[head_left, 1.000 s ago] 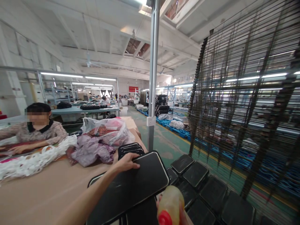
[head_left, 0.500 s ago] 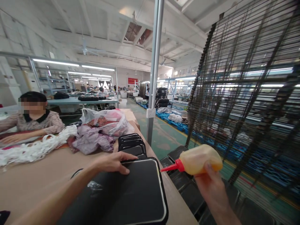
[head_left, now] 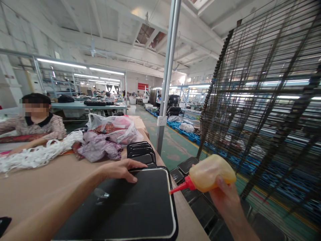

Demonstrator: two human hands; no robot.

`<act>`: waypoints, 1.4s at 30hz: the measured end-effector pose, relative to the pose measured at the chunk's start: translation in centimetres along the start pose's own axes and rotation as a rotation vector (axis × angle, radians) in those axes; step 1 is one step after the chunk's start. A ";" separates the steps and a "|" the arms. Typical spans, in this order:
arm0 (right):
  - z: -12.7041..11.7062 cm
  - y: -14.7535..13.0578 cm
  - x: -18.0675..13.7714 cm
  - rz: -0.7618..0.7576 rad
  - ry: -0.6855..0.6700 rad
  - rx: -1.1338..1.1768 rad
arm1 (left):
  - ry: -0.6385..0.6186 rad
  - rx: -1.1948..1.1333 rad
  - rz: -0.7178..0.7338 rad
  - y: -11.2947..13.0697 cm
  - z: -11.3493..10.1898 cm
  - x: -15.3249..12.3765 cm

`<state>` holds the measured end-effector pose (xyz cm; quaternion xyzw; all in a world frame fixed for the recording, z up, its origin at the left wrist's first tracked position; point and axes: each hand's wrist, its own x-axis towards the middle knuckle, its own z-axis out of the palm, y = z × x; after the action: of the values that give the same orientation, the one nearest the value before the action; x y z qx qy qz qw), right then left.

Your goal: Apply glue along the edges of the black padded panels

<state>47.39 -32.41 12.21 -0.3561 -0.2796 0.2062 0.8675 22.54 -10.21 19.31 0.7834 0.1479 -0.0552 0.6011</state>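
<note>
A black rectangular panel [head_left: 130,204] with rounded corners and a pale line along its rim lies on the brown-covered table. My left hand [head_left: 122,170] grips its far edge, thumb on the top face and fingers over the border. In my right hand [head_left: 224,189] is a squeeze bottle [head_left: 213,172] of yellowish liquid, tilted with its red nozzle pointing left and down. The nozzle tip is at the panel's right rim, on the pale line. Behind the panel stands a row of similar black panels [head_left: 140,152].
White strips [head_left: 42,150] and a plastic bag of cloth [head_left: 115,129] lie on the table [head_left: 82,174]. Across it sits a co-worker [head_left: 37,117]. A metal post [head_left: 165,83] rises beyond the table. At right are a wire rack [head_left: 263,93] and more black panels [head_left: 188,164] below table height.
The bottle's nozzle has moved down along the panel's right rim, toward me. My left hand keeps its hold on the far edge. The co-worker's arms have shifted.
</note>
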 end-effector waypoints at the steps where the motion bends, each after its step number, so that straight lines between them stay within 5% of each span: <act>1: 0.0 -0.1 -0.2 0.004 0.000 -0.005 | 0.011 -0.010 0.002 0.0 0.0 0.0; 18: 0.1 -0.8 -1.7 0.059 -0.052 0.017 | 0.006 -0.124 0.009 -1.9 -0.6 -0.2; 42: -0.2 1.2 -4.0 -0.045 0.365 0.013 | 0.100 -0.357 0.084 -5.9 0.0 0.8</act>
<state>44.27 -33.95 9.79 -0.3756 -0.1242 0.1203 0.9105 21.54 -8.71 13.64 0.6717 0.1523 0.0362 0.7241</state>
